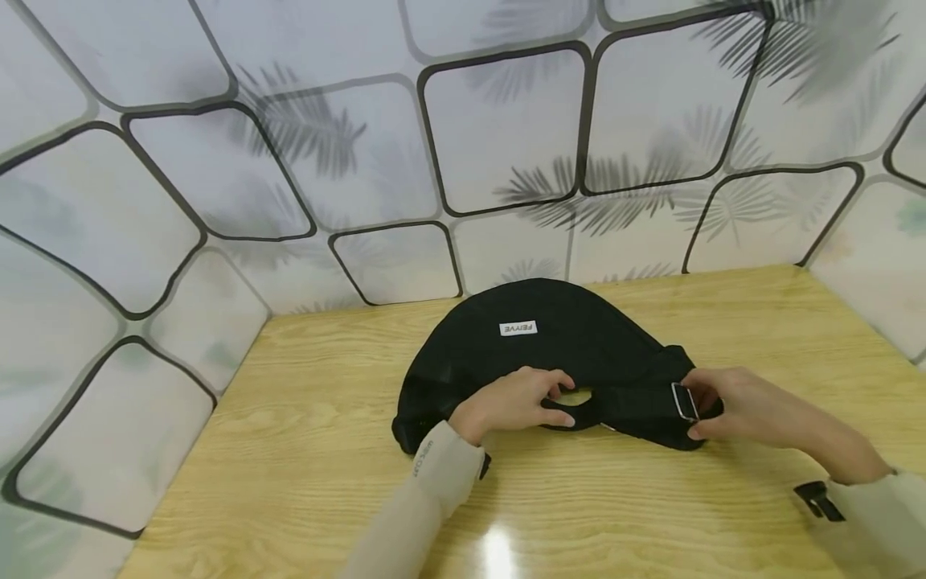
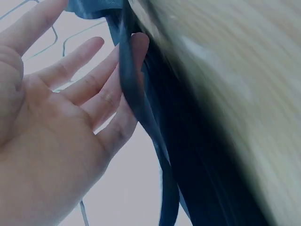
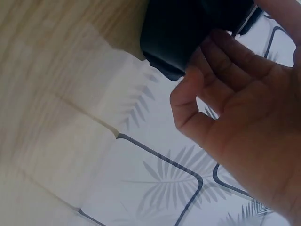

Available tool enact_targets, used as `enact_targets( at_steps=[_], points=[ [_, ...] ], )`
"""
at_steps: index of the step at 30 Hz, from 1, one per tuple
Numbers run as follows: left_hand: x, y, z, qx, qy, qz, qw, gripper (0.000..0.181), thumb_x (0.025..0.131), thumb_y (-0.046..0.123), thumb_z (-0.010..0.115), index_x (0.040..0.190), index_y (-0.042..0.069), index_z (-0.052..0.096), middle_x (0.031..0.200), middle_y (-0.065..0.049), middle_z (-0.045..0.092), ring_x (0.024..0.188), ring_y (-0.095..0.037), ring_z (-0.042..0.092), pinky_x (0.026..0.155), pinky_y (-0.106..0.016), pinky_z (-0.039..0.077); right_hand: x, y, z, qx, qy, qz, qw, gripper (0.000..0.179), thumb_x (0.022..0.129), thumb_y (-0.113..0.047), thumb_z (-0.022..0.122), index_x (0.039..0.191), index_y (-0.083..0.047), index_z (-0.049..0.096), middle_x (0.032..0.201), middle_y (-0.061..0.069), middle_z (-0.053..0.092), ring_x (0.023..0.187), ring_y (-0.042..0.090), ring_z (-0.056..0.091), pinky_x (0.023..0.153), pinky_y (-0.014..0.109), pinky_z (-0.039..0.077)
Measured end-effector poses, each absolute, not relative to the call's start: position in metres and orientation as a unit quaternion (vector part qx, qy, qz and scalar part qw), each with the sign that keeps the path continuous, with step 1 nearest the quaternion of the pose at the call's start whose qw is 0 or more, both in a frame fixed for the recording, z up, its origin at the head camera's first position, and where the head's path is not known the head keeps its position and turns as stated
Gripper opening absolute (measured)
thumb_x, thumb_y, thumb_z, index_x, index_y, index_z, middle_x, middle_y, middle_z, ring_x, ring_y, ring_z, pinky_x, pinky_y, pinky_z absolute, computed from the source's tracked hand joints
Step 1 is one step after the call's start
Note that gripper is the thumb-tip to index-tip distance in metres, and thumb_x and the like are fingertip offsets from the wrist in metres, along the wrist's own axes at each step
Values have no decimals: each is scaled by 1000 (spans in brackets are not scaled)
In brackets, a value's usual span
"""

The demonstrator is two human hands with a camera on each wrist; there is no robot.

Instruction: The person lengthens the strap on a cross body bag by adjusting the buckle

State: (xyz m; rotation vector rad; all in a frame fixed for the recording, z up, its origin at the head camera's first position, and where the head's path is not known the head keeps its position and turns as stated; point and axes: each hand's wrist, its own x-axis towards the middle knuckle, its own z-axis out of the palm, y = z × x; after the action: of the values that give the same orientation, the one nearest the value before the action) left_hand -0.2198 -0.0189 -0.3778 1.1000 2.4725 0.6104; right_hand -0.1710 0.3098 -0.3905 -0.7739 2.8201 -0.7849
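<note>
A black half-moon bag (image 1: 550, 334) with a small white label lies on the wooden table, its curved side away from me. Along its near side runs a wide black strap (image 1: 629, 410) with a silver metal buckle (image 1: 684, 401). My left hand (image 1: 510, 402) is at the middle of the strap, thumb and index finger spread beside a gap. In the left wrist view, the strap (image 2: 134, 92) crosses the fingertips of that hand, whose fingers are mostly straight. At the right end, my right hand (image 1: 745, 406) pinches the black strap beside the buckle, thumb on the near side.
The pale wooden table (image 1: 289, 482) extends around the bag. Behind it and at both sides rise walls covered with patterned cloth (image 1: 506, 129) showing dark outlines and leaf prints. The bag's curved edge lies close to the back wall.
</note>
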Motion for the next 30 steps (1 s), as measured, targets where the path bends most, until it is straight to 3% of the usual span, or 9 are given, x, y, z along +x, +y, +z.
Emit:
enact_targets(
  at_steps=[3, 8, 13, 16, 19, 23, 26, 30],
  points=[
    [-219, -8, -379, 389, 875, 218, 185, 48, 97, 30, 72, 137, 7, 59, 118, -6, 69, 104, -10, 65, 87, -18, 49, -172, 308, -393, -236, 938, -244, 73, 61, 75, -18, 91, 116, 15, 58, 84, -4, 63, 71, 6, 56, 62, 28, 49],
    [-218, 0, -383, 392, 878, 207, 183, 46, 93, 26, 78, 131, 3, 66, 83, 4, 63, 68, -2, 53, 67, -14, 44, -174, 306, -399, -238, 943, -222, 71, 58, 74, -17, 90, 113, 12, 59, 75, -7, 54, 64, 5, 43, 57, 27, 39],
    [-218, -10, -389, 416, 864, 195, 208, 32, 90, 22, 80, 117, 4, 74, 74, 8, 58, 65, -1, 50, 67, -13, 44, -177, 311, -398, -225, 951, -195, 78, 60, 72, -10, 89, 115, 19, 58, 87, 8, 69, 77, 21, 63, 67, 38, 53],
    [-217, -20, -390, 440, 847, 196, 224, 18, 91, 18, 79, 103, 5, 76, 69, 8, 53, 61, -3, 47, 63, -14, 42, -178, 317, -399, -246, 948, -189, 68, 43, 74, -5, 87, 108, 13, 66, 93, 10, 71, 82, 26, 68, 69, 41, 56],
    [-217, -33, -390, 451, 837, 211, 228, 8, 92, 13, 77, 92, 6, 73, 66, 7, 49, 59, -4, 43, 60, -16, 38, -180, 326, -403, -306, 931, -197, 17, 23, 74, 1, 86, 88, -8, 70, 84, -8, 67, 72, 9, 61, 60, 31, 51],
    [-216, -49, -388, 451, 835, 224, 223, 6, 93, 10, 75, 90, 7, 72, 67, 8, 50, 59, -3, 43, 60, -16, 37, -184, 342, -409, -370, 903, -209, -69, 41, 68, 10, 84, 76, -22, 61, 76, -25, 54, 66, -6, 45, 52, 26, 41],
    [-215, -59, -386, 450, 838, 221, 214, 5, 93, 10, 75, 90, 7, 72, 68, 9, 52, 60, -2, 43, 60, -16, 37, -187, 354, -413, -382, 894, -205, -115, 46, 61, 16, 83, 76, -22, 62, 77, -24, 56, 69, -6, 48, 52, 25, 42],
    [-213, -72, -386, 447, 846, 214, 198, 10, 93, 9, 76, 85, 9, 69, 66, 9, 49, 59, -2, 42, 59, -17, 36, -189, 368, -418, -368, 899, -172, -163, 44, 54, 18, 83, 79, -16, 71, 81, -10, 67, 79, 1, 60, 65, 16, 46]
  ],
)
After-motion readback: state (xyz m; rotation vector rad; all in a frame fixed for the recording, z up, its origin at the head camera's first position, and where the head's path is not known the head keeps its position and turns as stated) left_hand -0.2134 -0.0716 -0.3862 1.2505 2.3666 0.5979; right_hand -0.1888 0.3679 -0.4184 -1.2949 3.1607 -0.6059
